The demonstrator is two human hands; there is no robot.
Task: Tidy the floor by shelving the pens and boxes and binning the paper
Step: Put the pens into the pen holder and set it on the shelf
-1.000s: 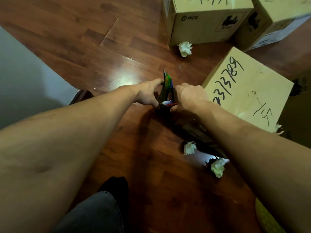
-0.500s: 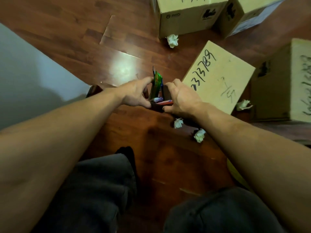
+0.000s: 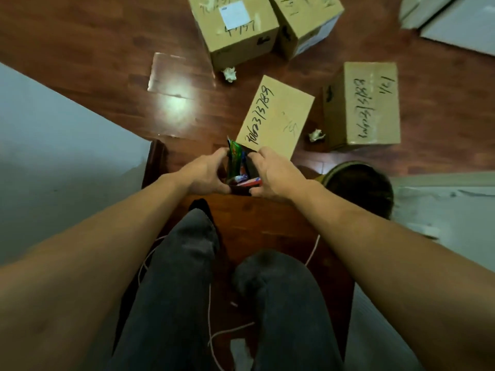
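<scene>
Both hands hold a small dark holder [image 3: 250,170] stuffed with coloured pens [image 3: 235,163], raised above the floor at the centre of view. My left hand [image 3: 205,175] grips its left side and my right hand [image 3: 270,175] grips its right side. Several cardboard boxes lie on the wooden floor: one flat with black numbers [image 3: 276,119], one to the right [image 3: 364,105], two at the top [image 3: 235,28] [image 3: 305,20]. Crumpled white paper balls lie near the top box [image 3: 229,74] and between the two nearer boxes [image 3: 316,135].
A round dark bin [image 3: 359,183] with a yellowish rim stands just right of my right wrist. A pale wall or furniture face [image 3: 53,162] fills the left. White panels [image 3: 444,199] lie at the right. My legs in dark trousers [image 3: 187,277] and a thin pinkish cord [image 3: 211,311] are below.
I have risen, so the floor, boxes and paper balls look farther away and the view has tipped back. Both hands have lifted the pen holder off the floor. The bin has come into view.
</scene>
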